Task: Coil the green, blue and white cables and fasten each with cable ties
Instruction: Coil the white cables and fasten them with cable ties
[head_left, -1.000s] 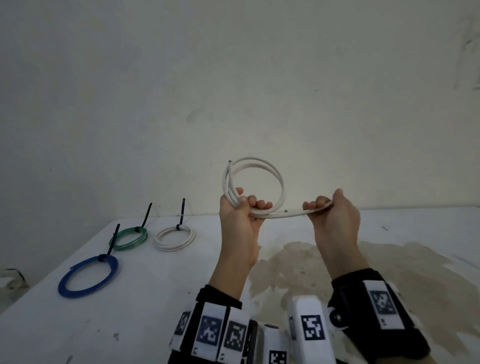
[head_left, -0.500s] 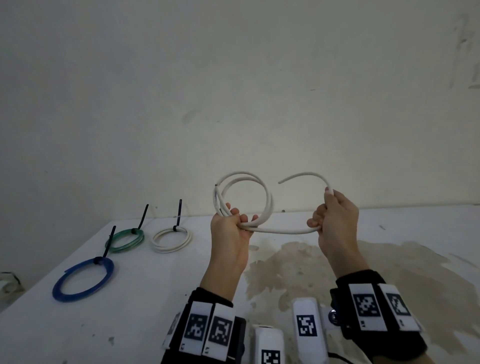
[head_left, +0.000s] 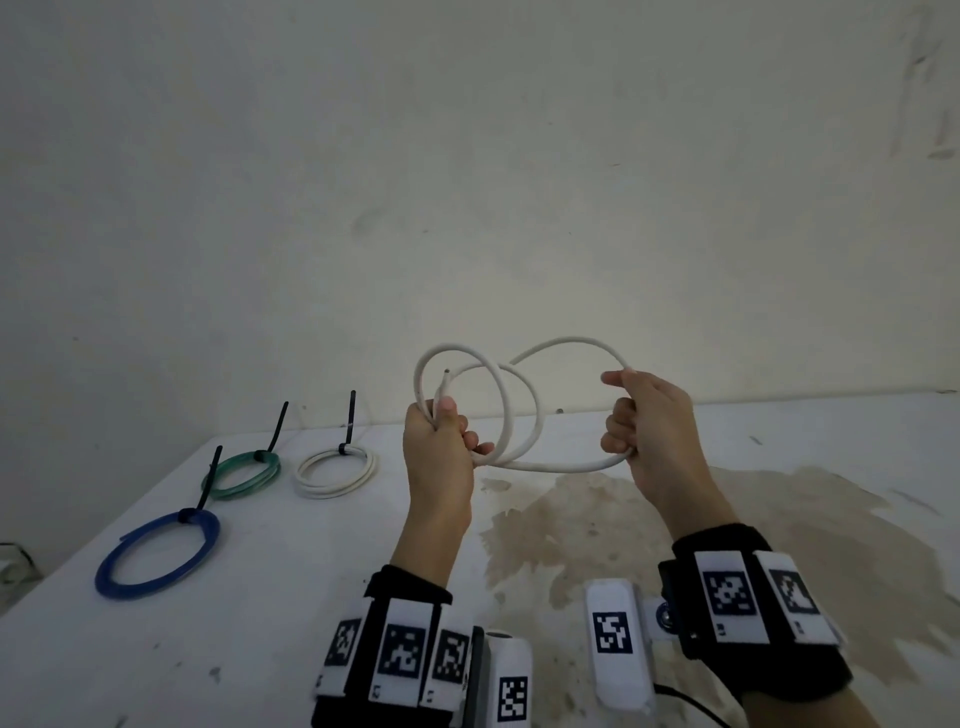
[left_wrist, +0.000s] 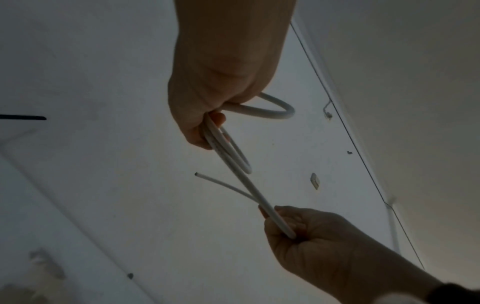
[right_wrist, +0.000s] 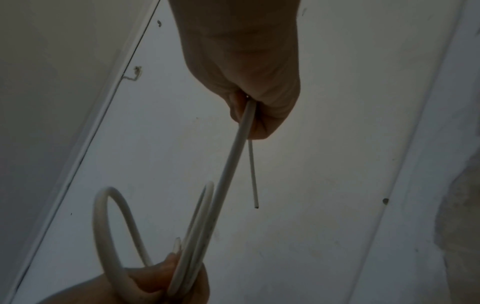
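Observation:
Both hands hold a loose white cable (head_left: 524, 415) in the air above the table. My left hand (head_left: 441, 441) grips the gathered loops (left_wrist: 228, 152) in its fist, one cut end poking up beside the thumb. My right hand (head_left: 636, 415) grips the free length (right_wrist: 233, 156) and bends it into a new arc toward the left; the tail end (right_wrist: 255, 206) sticks out loose. On the table's left lie three tied coils, each with a black cable tie standing up: blue (head_left: 156, 556), green (head_left: 244, 473) and white (head_left: 335, 470).
The white table (head_left: 260, 597) carries a large brownish stain (head_left: 675, 530) under and right of the hands. A bare wall (head_left: 467, 182) stands close behind the table's far edge. Black wrist bands with coded markers (head_left: 400, 654) sit at the bottom.
My right hand has turned and lifted the free end, which a second ago ran straight between the hands, into an arc curving back over toward the left hand's loops. Both hands sank slightly.

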